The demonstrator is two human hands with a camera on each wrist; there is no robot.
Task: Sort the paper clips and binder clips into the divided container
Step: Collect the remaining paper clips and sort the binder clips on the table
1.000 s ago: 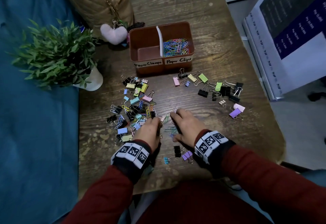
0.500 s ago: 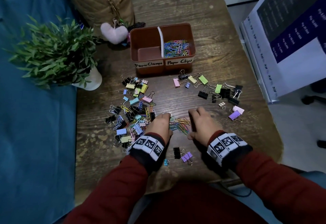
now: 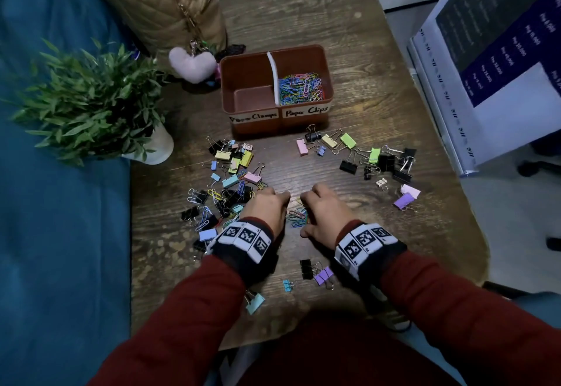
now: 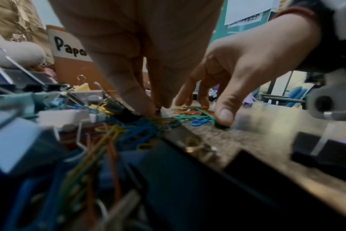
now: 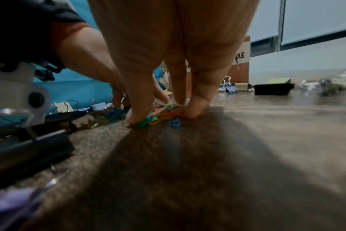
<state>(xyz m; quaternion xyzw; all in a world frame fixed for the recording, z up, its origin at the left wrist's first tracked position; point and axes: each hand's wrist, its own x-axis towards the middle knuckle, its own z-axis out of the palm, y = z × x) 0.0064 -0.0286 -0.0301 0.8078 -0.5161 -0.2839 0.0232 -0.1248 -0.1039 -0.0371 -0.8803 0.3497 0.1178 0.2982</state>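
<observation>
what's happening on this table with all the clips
A person is sorting clips into a brown divided container. Its right compartment, labelled Paper Clips, already holds a heap of coloured paper clips; the left one, labelled Paper Clamps, looks empty. Both hands are down on the wooden table: the right hand pinches a small bunch of paper clips between thumb and fingers, and the left hand works at the edge of the mixed pile. Binder clips lie scattered on the table.

Head view looks steeply down; both wrist views, near the tabletop (image 3: 349, 15), share the paper clips (image 3: 297, 214).
</observation>
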